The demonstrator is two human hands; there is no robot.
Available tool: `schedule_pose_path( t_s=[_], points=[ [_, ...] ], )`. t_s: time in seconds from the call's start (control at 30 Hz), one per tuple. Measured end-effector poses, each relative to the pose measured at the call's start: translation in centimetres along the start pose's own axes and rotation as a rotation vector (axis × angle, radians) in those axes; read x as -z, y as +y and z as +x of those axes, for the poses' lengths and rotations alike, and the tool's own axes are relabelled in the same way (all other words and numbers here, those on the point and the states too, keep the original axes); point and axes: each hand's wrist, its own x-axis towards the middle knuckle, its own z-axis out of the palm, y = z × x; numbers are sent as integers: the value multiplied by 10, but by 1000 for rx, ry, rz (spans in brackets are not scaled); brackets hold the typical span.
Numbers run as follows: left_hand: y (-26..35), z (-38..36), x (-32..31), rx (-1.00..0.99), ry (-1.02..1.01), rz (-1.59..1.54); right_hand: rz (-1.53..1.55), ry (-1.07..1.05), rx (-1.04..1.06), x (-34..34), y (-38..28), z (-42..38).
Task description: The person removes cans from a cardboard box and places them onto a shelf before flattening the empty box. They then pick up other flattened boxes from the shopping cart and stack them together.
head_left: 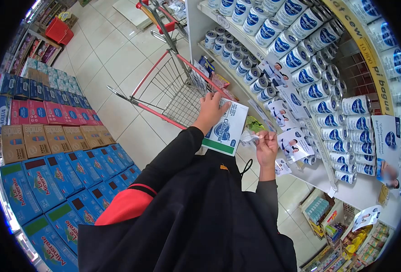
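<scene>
My left hand [211, 111] lies over the top left edge of a white carton [225, 129] with blue lettering and a green band, fingers spread across it and the thumb on its face. The carton stands close in front of my body, beside the shopping cart's red handle. Just right of the carton, my right hand [267, 147] is closed in a pinch on a thin, crumpled piece of clear plastic [249, 136]. Whether that plastic is still attached to the carton cannot be made out.
A wire shopping cart [171, 97] stands ahead. Shelves of white-and-blue cans [295, 59] with leaflets [293, 144] rise on the right. Stacked blue water cartons [69, 174] line the left. A red basket [59, 31] sits far left on the tiled floor [119, 59].
</scene>
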Motion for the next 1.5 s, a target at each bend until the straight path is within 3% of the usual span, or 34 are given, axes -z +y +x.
schedule_pose_path(
  t_s=[0.13,0.3,0.4,0.5,0.57,0.6,0.67,0.73,0.9,0.97,1.03,1.1,1.3,1.37,1.5],
  points=[
    [4,0,2,-17,1,-3,329,101,-9,26,19,-14],
    [8,-5,0,-4,-10,0,412,319,-15,67,55,-27],
    [6,0,1,-155,145,51,416,393,-44,75,57,-29],
    [29,-4,11,-110,11,246,429,383,-46,66,45,-27],
    [78,-23,20,188,-148,453,415,362,-31,47,26,-23],
    [85,-30,17,178,-155,459,387,332,-34,36,16,-19],
    [95,-40,10,193,-418,578,361,309,-31,26,11,-16],
    [90,-38,11,183,-408,509,346,210,42,25,10,-13],
    [80,-21,30,281,-431,492,586,310,35,72,47,-33],
    [69,-14,32,269,-405,523,558,837,31,103,56,-43],
    [55,-3,37,298,-382,428,690,945,49,169,71,-74],
    [40,4,40,279,-326,393,713,948,232,195,53,-102],
    [25,2,40,221,-380,261,596,843,328,119,-21,-102],
    [21,2,42,9,-382,157,538,788,392,123,-32,-105],
    [-6,10,31,-85,-447,-54,382,824,408,78,-80,-97]
  ],
)
